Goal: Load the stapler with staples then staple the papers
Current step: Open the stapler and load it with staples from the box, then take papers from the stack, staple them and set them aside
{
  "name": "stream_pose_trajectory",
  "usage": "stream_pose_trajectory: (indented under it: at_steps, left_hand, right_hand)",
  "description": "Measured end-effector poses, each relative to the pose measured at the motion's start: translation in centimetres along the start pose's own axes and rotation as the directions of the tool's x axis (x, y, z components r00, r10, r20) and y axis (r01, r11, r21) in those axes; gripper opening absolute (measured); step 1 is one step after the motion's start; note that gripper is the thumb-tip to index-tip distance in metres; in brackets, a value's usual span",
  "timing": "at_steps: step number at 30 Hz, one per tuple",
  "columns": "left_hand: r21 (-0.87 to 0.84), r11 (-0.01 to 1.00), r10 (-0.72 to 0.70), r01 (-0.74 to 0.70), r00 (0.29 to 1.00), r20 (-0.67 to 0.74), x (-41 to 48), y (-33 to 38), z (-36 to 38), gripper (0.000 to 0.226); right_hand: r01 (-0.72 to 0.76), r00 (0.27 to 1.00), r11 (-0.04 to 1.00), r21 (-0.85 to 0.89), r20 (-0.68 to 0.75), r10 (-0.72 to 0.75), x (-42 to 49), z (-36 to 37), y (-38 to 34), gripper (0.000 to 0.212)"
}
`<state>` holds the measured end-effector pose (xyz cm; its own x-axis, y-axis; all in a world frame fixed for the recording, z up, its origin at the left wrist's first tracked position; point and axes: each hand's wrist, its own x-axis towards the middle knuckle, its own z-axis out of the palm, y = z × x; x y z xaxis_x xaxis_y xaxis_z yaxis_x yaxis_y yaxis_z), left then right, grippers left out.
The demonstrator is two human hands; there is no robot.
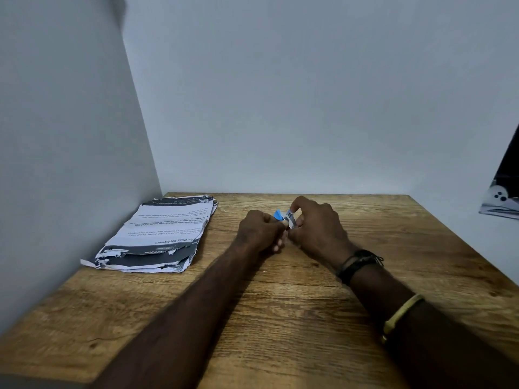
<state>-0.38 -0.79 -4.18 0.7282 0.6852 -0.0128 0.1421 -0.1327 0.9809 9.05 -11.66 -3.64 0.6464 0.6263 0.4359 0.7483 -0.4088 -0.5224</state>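
Over the middle of a wooden table (pixel 280 318), two hands pinch a small blue-and-white box (pixel 290 218).

Nearest, both forearms reach in from the lower edge. The right one wears a yellow bangle (pixel 401 315) and, at the wrist, a black band (pixel 356 265). Beyond them the left hand (pixel 259 230) has its fingers curled, thumb and forefinger nipping the box's left side, while the right hand (pixel 318 228) arches over it and pinches the other side — the box sits raised between their fingertips. Farther back on the left, a stack of papers (pixel 163 231) with torn edges lies flat beside the wall (pixel 70 164).
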Motion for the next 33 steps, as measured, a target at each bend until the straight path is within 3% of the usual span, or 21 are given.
stream_pose_trajectory:
  at_steps: [4,10,16,18,21,26,31,33]
  left_hand:
    - [0.211,0.977,0.038,-0.028,0.998,-0.041,0.0,-0.4,-0.3,0.04]
    - [0.242,0.97,0.0,0.018,0.997,-0.073,-0.8,0.4,-0.3,0.035]
    - [0.395,0.919,0.044,0.005,0.992,-0.116,-1.6,1.5,-2.3,0.036]
    - [0.389,0.921,0.077,-0.01,0.985,-0.156,-1.6,1.7,-3.6,0.025]
    - [0.353,0.935,0.123,-0.031,0.963,-0.241,-1.4,1.9,-6.0,0.014]
    - [0.351,0.936,0.158,-0.018,0.913,-0.375,-0.6,1.2,-10.8,0.022]
    - [0.44,0.894,0.157,0.085,0.861,-0.484,0.6,0.3,-15.0,0.03]
    - [0.447,0.888,0.145,0.105,0.859,-0.49,1.1,-0.1,-16.2,0.02]
  right_hand:
    - [0.027,0.999,0.991,-0.128,0.023,-0.024,0.0,0.3,-0.4,0.025]
    - [0.06,0.998,0.959,-0.276,0.045,-0.049,-0.3,0.4,-1.5,0.019]
    - [0.106,0.994,0.906,-0.41,0.059,-0.09,-0.1,0.7,-3.3,0.021]
    - [0.114,0.993,0.924,-0.366,0.027,-0.112,0.3,1.2,-5.0,0.022]
    - [0.052,0.998,0.985,-0.166,0.036,-0.047,1.3,2.4,-8.0,0.015]
    - [-0.018,0.996,0.994,0.106,0.087,0.009,3.0,5.3,-12.1,0.018]
    - [-0.108,0.98,0.988,0.112,0.181,0.087,4.7,9.4,-13.8,0.017]
    - [-0.165,0.965,0.984,0.074,0.217,0.145,5.2,11.0,-14.3,0.029]
